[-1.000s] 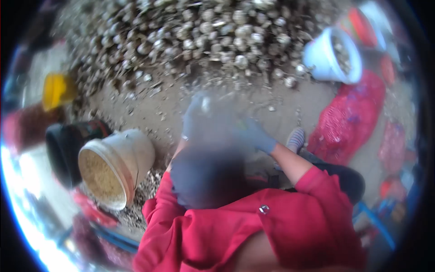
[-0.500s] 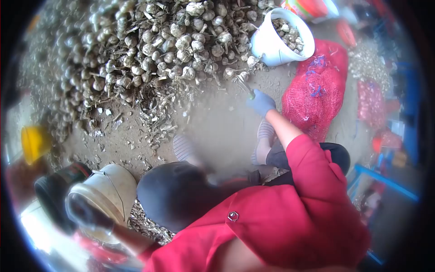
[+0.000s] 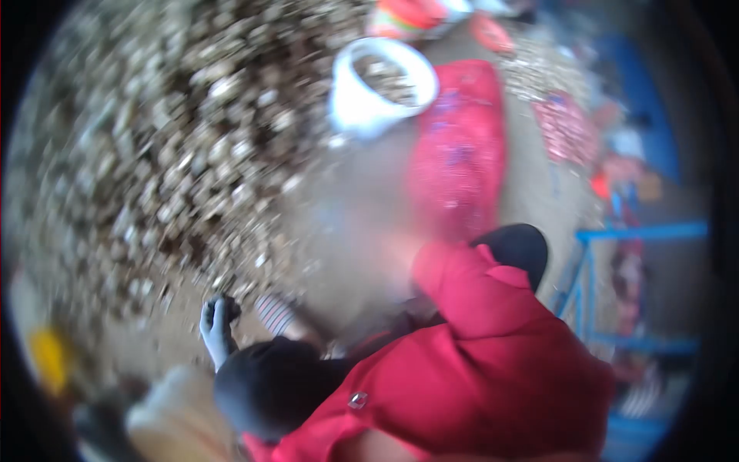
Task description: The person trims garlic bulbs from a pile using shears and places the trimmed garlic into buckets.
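My left hand (image 3: 219,329), in a grey glove with dark finger parts, is beside my left knee and striped footwear (image 3: 275,314), at the lower edge of the garlic heap (image 3: 192,162). Its fingers look bent and slightly apart, and no held object can be made out. My right hand (image 3: 350,222) is a pale smear in front of the red sleeve, so its fingers and anything in them are lost in blur. Closest to it are a white bucket (image 3: 342,108) with garlic inside and a full pink mesh sack (image 3: 462,165).
A pale bucket (image 3: 173,416) stands at lower left, near a yellow object (image 3: 49,360). Blue metal framing (image 3: 643,231) is at the right. Farther back lie another pink sack (image 3: 566,127) and a colourful container (image 3: 400,17).
My left hand has come from the pale bucket up towards the heap. My right hand, earlier closed on a green-handled tool near a garlic stem, has blurred. The whole view has shifted.
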Available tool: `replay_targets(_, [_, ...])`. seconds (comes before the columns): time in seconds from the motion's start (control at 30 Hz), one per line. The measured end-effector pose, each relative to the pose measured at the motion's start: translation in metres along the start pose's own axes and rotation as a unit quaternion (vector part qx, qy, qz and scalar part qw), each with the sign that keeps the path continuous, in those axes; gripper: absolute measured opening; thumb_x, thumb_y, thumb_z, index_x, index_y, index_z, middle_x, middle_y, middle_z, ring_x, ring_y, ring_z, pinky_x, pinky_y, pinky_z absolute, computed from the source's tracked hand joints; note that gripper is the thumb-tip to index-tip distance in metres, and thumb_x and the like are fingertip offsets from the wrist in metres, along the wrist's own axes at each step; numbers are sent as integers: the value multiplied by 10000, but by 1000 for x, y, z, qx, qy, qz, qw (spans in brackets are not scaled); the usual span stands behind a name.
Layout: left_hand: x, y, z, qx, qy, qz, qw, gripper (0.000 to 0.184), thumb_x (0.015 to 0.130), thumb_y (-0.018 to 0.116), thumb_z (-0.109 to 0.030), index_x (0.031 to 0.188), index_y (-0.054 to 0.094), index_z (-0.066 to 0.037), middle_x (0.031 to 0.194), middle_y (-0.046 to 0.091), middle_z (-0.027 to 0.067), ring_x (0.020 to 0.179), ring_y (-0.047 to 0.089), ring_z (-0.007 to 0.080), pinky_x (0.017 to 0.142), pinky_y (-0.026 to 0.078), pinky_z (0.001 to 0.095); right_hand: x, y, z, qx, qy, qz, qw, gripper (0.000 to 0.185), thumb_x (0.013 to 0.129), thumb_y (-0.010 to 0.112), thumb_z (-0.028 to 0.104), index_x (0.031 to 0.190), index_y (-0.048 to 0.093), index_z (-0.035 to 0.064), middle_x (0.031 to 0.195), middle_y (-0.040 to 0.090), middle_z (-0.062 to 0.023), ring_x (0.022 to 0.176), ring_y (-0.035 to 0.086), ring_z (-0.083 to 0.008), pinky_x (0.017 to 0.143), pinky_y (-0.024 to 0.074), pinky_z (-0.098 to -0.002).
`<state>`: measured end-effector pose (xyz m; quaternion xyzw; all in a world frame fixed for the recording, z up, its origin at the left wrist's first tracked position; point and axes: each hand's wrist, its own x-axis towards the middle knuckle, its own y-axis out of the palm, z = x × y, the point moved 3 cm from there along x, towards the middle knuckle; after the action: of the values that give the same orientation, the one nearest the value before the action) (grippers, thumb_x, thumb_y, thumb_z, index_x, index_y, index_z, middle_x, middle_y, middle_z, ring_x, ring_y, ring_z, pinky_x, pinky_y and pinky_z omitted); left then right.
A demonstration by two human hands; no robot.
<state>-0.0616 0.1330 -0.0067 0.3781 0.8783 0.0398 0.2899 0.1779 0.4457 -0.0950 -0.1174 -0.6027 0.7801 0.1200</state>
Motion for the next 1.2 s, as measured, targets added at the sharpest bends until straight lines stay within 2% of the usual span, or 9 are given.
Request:
replay_targets(0.03, [17, 25, 13, -75, -62, 29, 995, 270, 951, 553, -233, 1119, 591, -25, 917, 635, 79, 747, 606, 161, 665, 491, 286, -5, -12, 30, -34, -57, -56, 996, 66, 735, 600, 174, 765, 618, 118, 694, 604, -109, 674, 635, -282, 565, 505, -410])
replay_targets(0.1, [31, 65, 30, -105, -187, 86, 973, 425, 975, 458, -403, 1172, 548, -37, 972, 629, 121, 706, 617, 186, 636, 503, 305, -27, -33, 77, 421, 263, -9, 868, 249, 792, 609, 295, 831, 602, 49, 781, 640, -167, 718, 641, -323, 655, 508, -448])
replay_targets(0.17, [30, 88, 22, -133, -279, 188, 932, 493, 976, 401, -492, 1198, 541, -75, 1000, 636, 129, 772, 611, 187, 644, 507, 323, -31, -93, 126, 351, 251, 76, 899, 365, 803, 601, 399, 903, 600, 47, 824, 648, -191, 761, 644, -335, 702, 490, -453])
replay_targets(0.43, [27, 64, 37, -179, -216, 118, 952, 193, 973, 518, -289, 1009, 551, -101, 885, 588, 31, 748, 550, 128, 643, 463, 266, -33, -94, 170, 408, 235, 144, 871, 402, 820, 567, 423, 986, 607, 59, 869, 665, -175, 816, 648, -341, 745, 484, -446])
replay_targets(0.53, [25, 55, 40, -167, -132, 87, 973, 181, 946, 572, -224, 1064, 539, -90, 922, 589, 44, 770, 557, 134, 670, 471, 266, -38, -59, 169, 501, 289, 158, 800, 395, 829, 558, 423, 988, 612, 65, 872, 662, -183, 810, 645, -343, 744, 480, -445])
replay_targets(0.63, [18, 57, 24, -115, -55, 14, 992, 279, 909, 616, -142, 1162, 521, -73, 976, 595, 46, 798, 562, 135, 704, 477, 267, -43, -62, 155, 468, 299, 92, 827, 382, 823, 574, 418, 972, 616, 69, 866, 657, -190, 788, 641, -350, 718, 477, -443])
replay_targets(0.93, [17, 64, 33, 27, -106, 169, 980, 454, 832, 684, -120, 1243, 512, -33, 895, 589, 4, 687, 511, 68, 605, 420, 204, -32, -129, 153, 212, 201, 127, 948, 339, 843, 577, 342, 1123, 582, 151, 961, 637, -147, 833, 644, -328, 684, 510, -454])
replay_targets(1.03, [12, 81, 22, -48, -114, 168, 978, 485, 876, 586, -20, 1337, 435, -17, 1243, 548, 155, 1085, 576, 226, 870, 503, 321, -27, -118, 151, 231, 127, 45, 964, 383, 827, 606, 355, 1131, 584, 123, 987, 634, -159, 850, 635, -351, 715, 502, -464])
replay_targets(1.2, [36, 51, 55, 122, -8, 180, 976, 536, 880, 616, -34, 1366, 393, -3, 1159, 587, 94, 989, 607, 170, 864, 501, 293, -31, -92, 136, 162, 75, 41, 983, 566, 792, 657, 292, 1317, 486, 170, 964, 582, -156, 853, 586, -341, 757, 470, -448])
